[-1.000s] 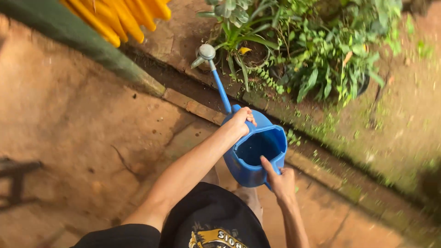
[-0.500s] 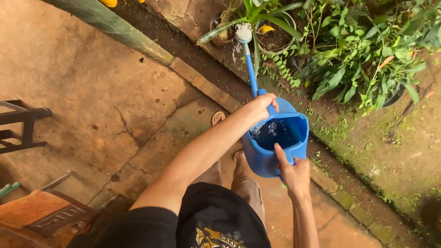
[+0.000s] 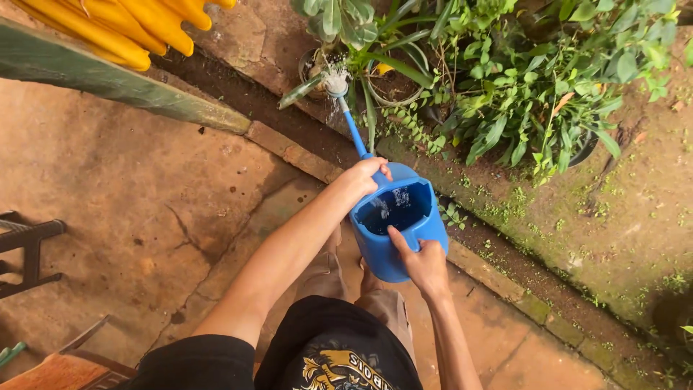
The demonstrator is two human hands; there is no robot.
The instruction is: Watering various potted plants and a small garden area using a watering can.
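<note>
A blue watering can (image 3: 393, 245) with water inside is tipped forward in both my hands. My left hand (image 3: 359, 177) grips its front top edge by the base of the long blue spout. My right hand (image 3: 420, 261) holds the rear handle, thumb over the rim. The spout's pale rose head (image 3: 336, 85) is spraying water over small pots (image 3: 317, 68) of green plants.
Leafy potted plants (image 3: 520, 94) line the mossy raised bed beyond a dirt gutter (image 3: 289, 130). Yellow plastic strips (image 3: 123, 25) hang at top left above a green rail. A dark chair frame (image 3: 29, 253) stands at the left, an orange-brown wooden piece (image 3: 54, 372) at bottom left.
The can swung slightly left and nearer as the view shifted. Spray now falls from the rose onto the pots. Both hands kept their grip.
</note>
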